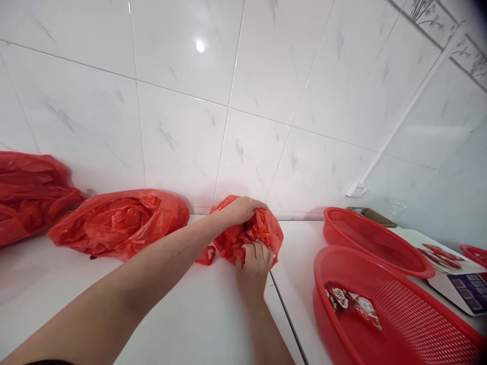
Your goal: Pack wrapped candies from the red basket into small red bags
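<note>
Head view, from near to far:

1. Smooth white surface [182, 314] lies under the bags and baskets, a dark seam crossing it.
2. Red plastic basket with mesh sides [323, 314] stands at the right, holding small dark-red printed packets [365, 310].
3. Right hand [255, 261] has its fingers curled over the near side of a crumpled, translucent red plastic bag [274, 228], closed on the film.
4. Left hand [241, 209] reaches over the bag's far side, fingers bent onto the plastic; I cannot tell whether they grip it.
5. That bag sits on the surface near the wall, between the baskets and two larger red plastic bags [114, 223] at the left.
6. Second red oval basket [337, 233] stands behind the first, beside a white scale with a dark keypad [458, 293].
7. White marbled tile wall [182, 137] rises behind, bearing a white socket [356, 189].
</note>
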A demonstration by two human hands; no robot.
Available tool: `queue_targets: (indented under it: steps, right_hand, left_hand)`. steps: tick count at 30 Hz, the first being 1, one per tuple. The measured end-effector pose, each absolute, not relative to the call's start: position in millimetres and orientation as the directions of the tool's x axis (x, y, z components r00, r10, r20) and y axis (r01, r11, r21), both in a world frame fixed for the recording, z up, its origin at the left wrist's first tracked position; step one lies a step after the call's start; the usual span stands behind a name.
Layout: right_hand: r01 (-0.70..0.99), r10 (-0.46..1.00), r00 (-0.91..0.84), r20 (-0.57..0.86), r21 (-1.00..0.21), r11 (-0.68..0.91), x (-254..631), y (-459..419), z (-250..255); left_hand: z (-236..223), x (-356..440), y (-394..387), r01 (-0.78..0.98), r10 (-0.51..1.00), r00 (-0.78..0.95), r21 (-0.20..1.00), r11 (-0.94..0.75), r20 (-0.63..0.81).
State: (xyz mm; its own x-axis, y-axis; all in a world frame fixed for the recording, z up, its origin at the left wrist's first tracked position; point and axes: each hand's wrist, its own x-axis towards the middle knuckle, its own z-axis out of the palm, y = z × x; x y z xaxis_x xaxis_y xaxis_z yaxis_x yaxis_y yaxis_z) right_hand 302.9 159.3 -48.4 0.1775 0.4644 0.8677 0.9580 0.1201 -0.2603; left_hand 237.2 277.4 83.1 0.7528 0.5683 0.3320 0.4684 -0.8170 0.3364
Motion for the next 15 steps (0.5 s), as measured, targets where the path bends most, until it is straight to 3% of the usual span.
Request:
queue_targets:
  steps: [8, 11, 15]
  right_hand:
    - [0.967, 0.471, 0.116, 0.874, -0.207, 0.147, 300.7, 155.6, -48.1]
    - [0.955, 0.484, 0.044, 0.874, -0.179, 0.236, 296.5, 154.5, -47.9]
    - [0.895, 0.449, 0.05, 0.892, -0.239, 0.377, 284.9, 150.6, -45.5]
  left_hand:
    - [95.8, 219.8, 264.2, 0.41, 0.562, 0.706, 0.398, -0.82, 0.431]
    - [91.8, 211.0, 247.1, 0.377, 0.558, 0.682, 0.428, -0.822, 0.472]
    - [72.1, 206.0, 238.1, 0.354, 0.59, 0.713, 0.532, -0.769, 0.379]
